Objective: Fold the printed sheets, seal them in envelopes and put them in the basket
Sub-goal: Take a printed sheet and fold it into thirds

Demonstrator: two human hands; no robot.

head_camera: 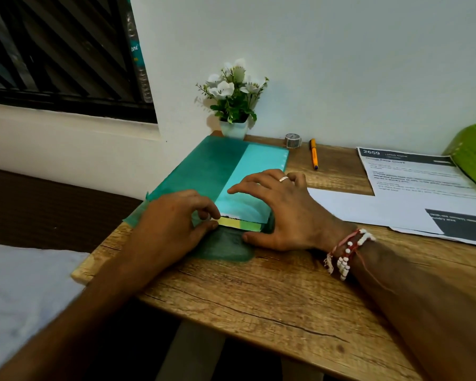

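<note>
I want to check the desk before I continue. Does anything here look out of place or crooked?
Only small things. The teal envelope hangs a little past the left edge of the table, near the left hand, which pinches its yellow strip. The printed sheets lie fanned, not squared. Nothing spilled or torn.

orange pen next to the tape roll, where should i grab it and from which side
Pinch the orange pen at mid-barrel, coming from above with fingers across its narrow width. It lies flat on the table, with bare wood on both long sides; the tape roll sits near only its far end.
</note>
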